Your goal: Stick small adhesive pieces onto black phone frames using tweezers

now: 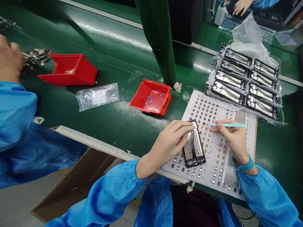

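My left hand [169,145] rests its fingers on the upper end of a black phone frame [194,148], gripping it by the side. The frame has a silver metal inside with a dark ribbon strip down it, and lies tilted on a white board. My right hand [233,138], with a blue band at its wrist, pinches a slim light-blue stick [230,125] between thumb and fingers. The stick points left, apart from the frame. Beneath both hands, the white board [189,176] carries rows of small metal parts and tan pieces.
A clear tray of phone frames [262,83] stands at the back right. Left of the board are a red bin [151,97] with tiny parts, a plastic bag [98,96] and another red bin [68,71]. A co-worker's hand [10,60] is beside a parts pile [36,58].
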`<state>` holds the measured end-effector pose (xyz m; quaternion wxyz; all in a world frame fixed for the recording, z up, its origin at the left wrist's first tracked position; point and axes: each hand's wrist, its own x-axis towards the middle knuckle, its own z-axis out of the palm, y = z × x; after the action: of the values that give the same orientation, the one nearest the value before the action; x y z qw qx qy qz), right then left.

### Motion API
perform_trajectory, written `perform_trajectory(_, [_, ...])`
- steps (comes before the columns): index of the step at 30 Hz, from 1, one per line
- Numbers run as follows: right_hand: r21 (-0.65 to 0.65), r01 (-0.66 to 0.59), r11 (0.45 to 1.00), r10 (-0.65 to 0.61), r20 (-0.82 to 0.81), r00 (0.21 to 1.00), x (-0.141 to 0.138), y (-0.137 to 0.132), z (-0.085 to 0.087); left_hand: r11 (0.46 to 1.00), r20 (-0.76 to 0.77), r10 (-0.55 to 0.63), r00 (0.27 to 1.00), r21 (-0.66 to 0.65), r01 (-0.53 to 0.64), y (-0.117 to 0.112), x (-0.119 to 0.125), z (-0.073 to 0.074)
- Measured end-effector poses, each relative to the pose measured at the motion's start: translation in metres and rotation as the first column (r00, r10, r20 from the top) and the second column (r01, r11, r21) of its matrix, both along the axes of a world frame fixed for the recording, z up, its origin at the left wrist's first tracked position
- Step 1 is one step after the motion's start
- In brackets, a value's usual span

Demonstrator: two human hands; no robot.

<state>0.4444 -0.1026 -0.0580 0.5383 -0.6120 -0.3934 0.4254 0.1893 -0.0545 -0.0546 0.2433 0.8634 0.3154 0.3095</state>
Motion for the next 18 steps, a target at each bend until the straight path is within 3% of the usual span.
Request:
perform_trajectory(3, [-0.005, -0.052, 0.999, 0.051, -0.078, 0.996, -0.007, -0.014, 0.013, 0.996, 0.176, 0.051, 0.983, -0.083, -0.037, -0.002, 0.009, 0.005])
perform_trajectory(7, [-0.028, -0.107, 0.994, 0.100, -0.175, 0.979, -0.016, -0.027, 0.024, 0.999, 0.317, 0.045, 0.947, -0.019, -0.041, -0.006, 0.016, 0.009])
perform_trajectory(13, [-0.030, -0.128, 0.991, 0.117, -0.231, 0.966, -0.023, -0.033, 0.027, 0.994, 0.408, 0.013, 0.913, 0.090, -0.054, -0.007, 0.017, 0.009])
perform_trajectory(18, [0.005, -0.139, 0.990, 0.137, -0.220, 0.966, -0.029, -0.035, 0.027, 0.994, 0.418, 0.001, 0.908, 0.101, -0.048, -0.005, 0.015, 0.012])
